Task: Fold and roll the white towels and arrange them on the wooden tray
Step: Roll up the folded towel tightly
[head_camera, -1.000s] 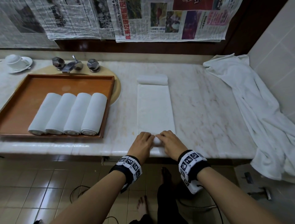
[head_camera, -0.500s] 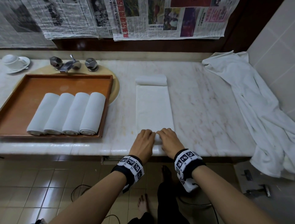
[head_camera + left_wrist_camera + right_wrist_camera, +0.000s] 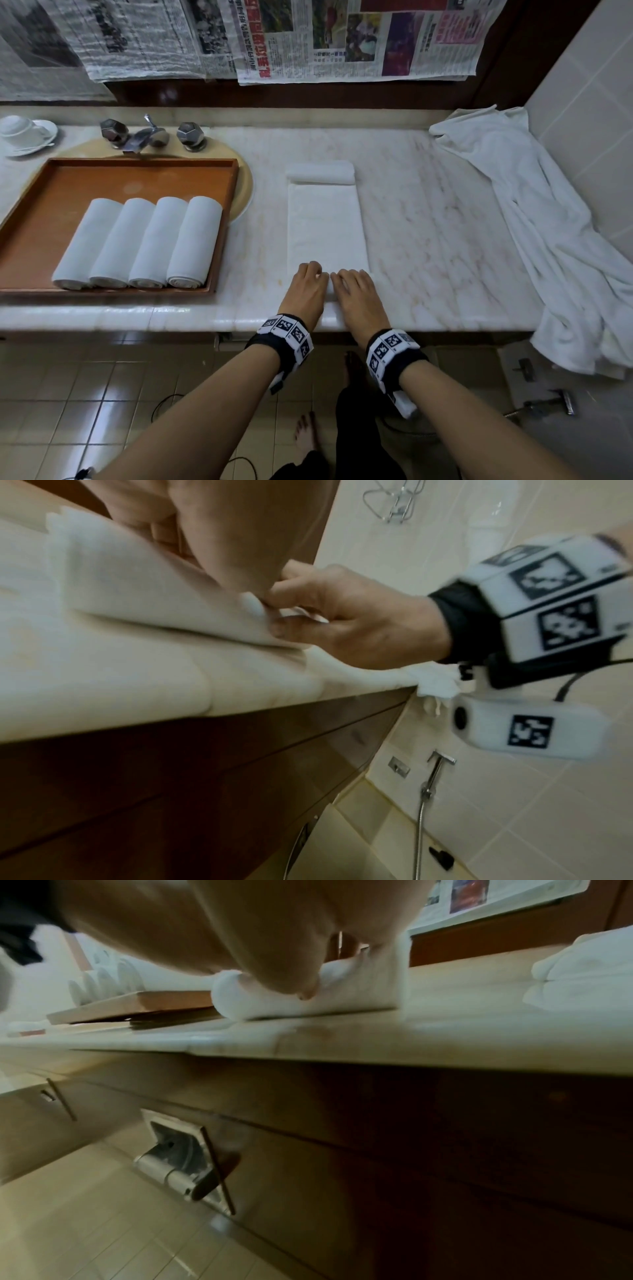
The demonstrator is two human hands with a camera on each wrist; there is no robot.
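From the head view, the left hand (image 3: 306,291) and right hand (image 3: 356,294) sit side by side with fingers curled over the rolled near end of the folded towel (image 3: 325,226) on the marble counter (image 3: 445,222), while four rolled towels (image 3: 140,243) lie in the wooden tray (image 3: 30,219). The left wrist view shows the right hand's fingers (image 3: 291,588) pinching the towel's edge. The right wrist view is blurred, but the thumb (image 3: 291,982) seems pressed into the small roll (image 3: 240,996).

Marble counter (image 3: 428,219), newspapers (image 3: 342,37) behind, tiled wall (image 3: 582,102) and floor (image 3: 85,394).
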